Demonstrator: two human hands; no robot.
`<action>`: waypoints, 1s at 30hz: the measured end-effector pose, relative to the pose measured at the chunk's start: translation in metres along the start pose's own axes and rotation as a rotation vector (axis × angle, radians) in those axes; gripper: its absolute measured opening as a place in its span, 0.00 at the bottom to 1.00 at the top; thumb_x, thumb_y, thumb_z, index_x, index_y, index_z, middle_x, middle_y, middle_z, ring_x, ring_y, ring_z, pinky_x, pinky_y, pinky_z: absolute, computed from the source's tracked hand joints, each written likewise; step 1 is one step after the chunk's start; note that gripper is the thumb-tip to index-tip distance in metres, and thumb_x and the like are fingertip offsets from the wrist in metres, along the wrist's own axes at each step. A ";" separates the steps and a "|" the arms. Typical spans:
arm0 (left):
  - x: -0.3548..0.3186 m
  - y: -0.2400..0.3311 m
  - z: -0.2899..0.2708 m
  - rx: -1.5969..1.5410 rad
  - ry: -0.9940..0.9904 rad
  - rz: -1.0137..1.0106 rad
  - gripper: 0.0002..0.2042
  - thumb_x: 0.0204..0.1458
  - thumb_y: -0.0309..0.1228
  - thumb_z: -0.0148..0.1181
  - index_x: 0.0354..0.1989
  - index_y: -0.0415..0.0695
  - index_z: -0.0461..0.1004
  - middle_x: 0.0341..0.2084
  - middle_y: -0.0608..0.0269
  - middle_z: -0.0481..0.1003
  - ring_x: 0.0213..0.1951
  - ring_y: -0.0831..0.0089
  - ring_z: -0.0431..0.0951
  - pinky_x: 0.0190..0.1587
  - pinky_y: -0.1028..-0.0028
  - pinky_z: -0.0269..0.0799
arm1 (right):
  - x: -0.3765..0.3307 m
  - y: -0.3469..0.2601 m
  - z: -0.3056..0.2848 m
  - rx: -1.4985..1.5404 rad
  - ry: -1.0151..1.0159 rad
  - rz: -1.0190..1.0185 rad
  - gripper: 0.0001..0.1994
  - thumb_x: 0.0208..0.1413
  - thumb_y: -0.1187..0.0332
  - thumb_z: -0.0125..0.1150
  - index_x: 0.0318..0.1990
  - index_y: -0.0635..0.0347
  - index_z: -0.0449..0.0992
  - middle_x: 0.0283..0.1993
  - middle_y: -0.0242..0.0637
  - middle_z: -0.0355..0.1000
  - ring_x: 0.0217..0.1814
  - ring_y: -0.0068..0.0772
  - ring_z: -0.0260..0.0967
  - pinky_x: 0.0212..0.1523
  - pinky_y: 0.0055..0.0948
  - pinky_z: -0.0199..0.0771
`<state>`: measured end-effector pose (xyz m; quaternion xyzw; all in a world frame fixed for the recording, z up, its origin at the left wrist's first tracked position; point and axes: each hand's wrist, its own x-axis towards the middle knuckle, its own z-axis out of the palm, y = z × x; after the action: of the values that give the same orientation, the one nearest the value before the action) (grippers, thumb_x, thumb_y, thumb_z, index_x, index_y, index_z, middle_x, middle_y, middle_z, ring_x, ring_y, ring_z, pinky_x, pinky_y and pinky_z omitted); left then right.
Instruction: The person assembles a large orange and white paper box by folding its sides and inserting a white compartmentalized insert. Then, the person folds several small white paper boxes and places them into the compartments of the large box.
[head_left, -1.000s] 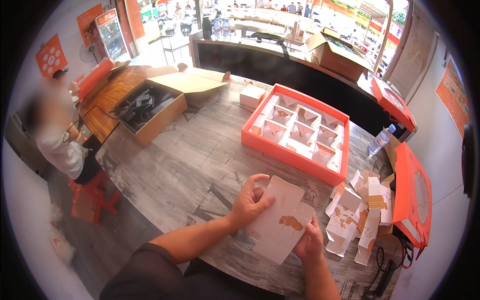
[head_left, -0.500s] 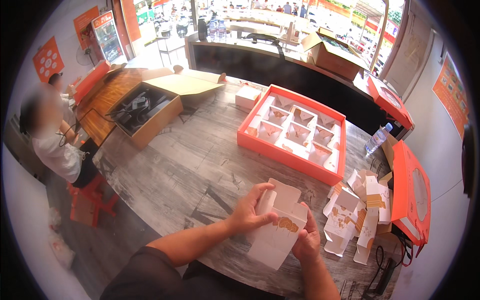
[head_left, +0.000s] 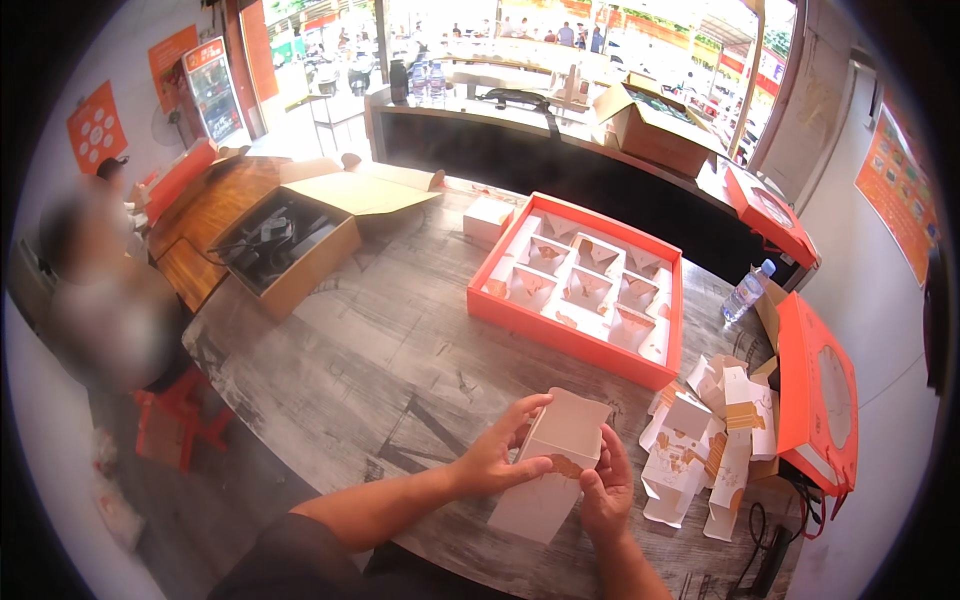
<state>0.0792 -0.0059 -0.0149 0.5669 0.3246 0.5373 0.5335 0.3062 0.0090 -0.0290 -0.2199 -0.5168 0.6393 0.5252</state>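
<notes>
Dk gry short slv [head_left: 290, 560] on L side, both forearms [head_left: 390, 508] bare.

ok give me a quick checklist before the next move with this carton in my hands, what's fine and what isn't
1. Left hand on the white carton: ok, fingers and thumb against it.
2. Right hand on the carton: ok, holding the other side.
3. Carton's far flap folded shut: not ok, it sticks out.
4. Carton's underside closed: cannot tell, hidden from this view.
5. Large orange box open on top: ok.
6. Water bottle clear of the orange box: ok, they stand apart.
</notes>
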 end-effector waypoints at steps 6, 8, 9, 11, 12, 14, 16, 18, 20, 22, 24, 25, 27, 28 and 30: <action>0.001 -0.008 -0.004 -0.134 0.051 -0.013 0.40 0.64 0.31 0.70 0.80 0.48 0.53 0.67 0.51 0.69 0.66 0.66 0.73 0.67 0.65 0.71 | 0.003 0.003 0.002 -0.108 -0.006 -0.069 0.31 0.69 0.74 0.62 0.77 0.67 0.62 0.70 0.38 0.63 0.73 0.34 0.62 0.71 0.35 0.63; 0.001 -0.004 -0.004 -0.133 0.013 -0.027 0.38 0.65 0.32 0.70 0.79 0.47 0.54 0.65 0.52 0.71 0.62 0.67 0.75 0.65 0.65 0.73 | -0.005 0.006 -0.004 -0.169 0.003 -0.041 0.30 0.69 0.74 0.64 0.76 0.65 0.64 0.70 0.39 0.63 0.73 0.34 0.62 0.72 0.33 0.62; -0.002 -0.004 -0.005 -0.117 0.000 -0.027 0.37 0.65 0.33 0.70 0.79 0.47 0.55 0.63 0.53 0.71 0.61 0.68 0.76 0.64 0.65 0.74 | -0.005 0.006 -0.005 -0.189 -0.008 -0.045 0.30 0.69 0.74 0.64 0.76 0.65 0.65 0.70 0.39 0.63 0.73 0.34 0.62 0.72 0.33 0.62; -0.001 -0.009 -0.008 -0.083 -0.041 -0.026 0.37 0.66 0.34 0.69 0.78 0.46 0.55 0.63 0.53 0.71 0.60 0.68 0.76 0.63 0.65 0.74 | 0.000 0.001 -0.002 -0.181 -0.011 -0.047 0.28 0.69 0.72 0.65 0.74 0.65 0.67 0.69 0.40 0.63 0.73 0.34 0.62 0.72 0.33 0.62; 0.000 -0.010 -0.009 -0.062 -0.062 -0.017 0.36 0.66 0.35 0.69 0.78 0.46 0.55 0.63 0.53 0.72 0.60 0.68 0.76 0.62 0.65 0.74 | 0.001 0.000 -0.003 -0.199 -0.015 -0.053 0.27 0.69 0.72 0.65 0.73 0.66 0.69 0.69 0.40 0.63 0.73 0.34 0.62 0.72 0.33 0.62; 0.000 -0.007 -0.006 -0.036 -0.043 -0.004 0.28 0.65 0.36 0.70 0.69 0.43 0.65 0.60 0.56 0.72 0.60 0.70 0.74 0.62 0.68 0.73 | -0.001 -0.001 -0.004 -0.234 -0.028 -0.062 0.24 0.70 0.70 0.65 0.71 0.66 0.71 0.70 0.41 0.63 0.73 0.34 0.62 0.71 0.33 0.64; 0.004 -0.007 -0.006 0.032 -0.026 0.067 0.23 0.65 0.37 0.70 0.63 0.42 0.70 0.58 0.57 0.72 0.60 0.71 0.73 0.61 0.69 0.72 | 0.001 -0.006 -0.002 -0.276 -0.050 -0.063 0.21 0.70 0.69 0.65 0.67 0.65 0.74 0.70 0.42 0.63 0.72 0.35 0.63 0.69 0.34 0.67; 0.004 -0.007 -0.006 0.045 -0.028 0.073 0.16 0.66 0.36 0.70 0.55 0.42 0.74 0.58 0.57 0.71 0.60 0.70 0.74 0.60 0.68 0.74 | 0.002 -0.007 -0.002 -0.300 -0.057 -0.059 0.19 0.71 0.67 0.65 0.64 0.64 0.76 0.70 0.43 0.63 0.70 0.35 0.64 0.67 0.34 0.70; 0.005 -0.006 -0.006 0.087 -0.034 0.090 0.13 0.67 0.38 0.69 0.49 0.42 0.75 0.57 0.58 0.70 0.58 0.70 0.75 0.59 0.68 0.75 | 0.001 -0.006 -0.004 -0.306 -0.050 -0.050 0.16 0.71 0.66 0.65 0.61 0.63 0.77 0.70 0.43 0.64 0.69 0.35 0.65 0.64 0.33 0.72; 0.006 -0.006 -0.008 0.162 -0.039 0.117 0.14 0.68 0.40 0.68 0.46 0.42 0.74 0.56 0.58 0.71 0.55 0.71 0.75 0.58 0.68 0.74 | 0.001 -0.002 -0.008 -0.385 -0.075 -0.089 0.15 0.71 0.66 0.65 0.59 0.63 0.77 0.69 0.43 0.64 0.67 0.34 0.66 0.63 0.33 0.73; 0.004 -0.007 -0.008 0.115 -0.015 0.072 0.15 0.68 0.42 0.66 0.43 0.41 0.75 0.54 0.58 0.72 0.52 0.71 0.75 0.56 0.69 0.74 | 0.003 -0.001 -0.009 -0.449 -0.084 -0.114 0.15 0.70 0.66 0.64 0.59 0.63 0.77 0.69 0.43 0.64 0.66 0.33 0.66 0.61 0.32 0.74; 0.003 -0.008 -0.009 0.093 0.001 0.052 0.15 0.69 0.42 0.66 0.42 0.41 0.75 0.53 0.58 0.72 0.51 0.71 0.75 0.54 0.70 0.74 | 0.004 -0.002 -0.007 -0.472 -0.082 -0.121 0.15 0.70 0.66 0.64 0.58 0.63 0.77 0.69 0.43 0.65 0.66 0.33 0.66 0.61 0.31 0.74; 0.000 -0.018 -0.015 0.206 -0.016 0.108 0.15 0.69 0.42 0.66 0.42 0.41 0.76 0.50 0.58 0.73 0.50 0.71 0.75 0.52 0.71 0.73 | 0.003 -0.003 -0.004 -0.508 -0.068 -0.100 0.15 0.71 0.67 0.63 0.59 0.63 0.77 0.69 0.42 0.65 0.64 0.31 0.67 0.58 0.29 0.74; 0.001 -0.014 -0.021 0.284 -0.022 0.138 0.14 0.69 0.41 0.65 0.42 0.41 0.77 0.49 0.59 0.74 0.49 0.71 0.75 0.50 0.72 0.72 | 0.001 -0.003 -0.006 -0.510 -0.058 -0.082 0.15 0.71 0.67 0.63 0.59 0.63 0.77 0.69 0.42 0.65 0.62 0.30 0.68 0.57 0.28 0.74; 0.004 -0.011 -0.006 0.169 0.033 0.067 0.15 0.70 0.42 0.64 0.47 0.40 0.76 0.51 0.57 0.74 0.53 0.69 0.74 0.59 0.68 0.70 | 0.001 -0.001 -0.006 -0.444 -0.043 -0.127 0.16 0.72 0.67 0.62 0.61 0.64 0.75 0.69 0.41 0.66 0.55 0.25 0.70 0.48 0.23 0.72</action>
<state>0.0765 0.0017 -0.0255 0.6114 0.3587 0.5347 0.4600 0.3110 0.0126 -0.0294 -0.2837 -0.6686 0.4801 0.4919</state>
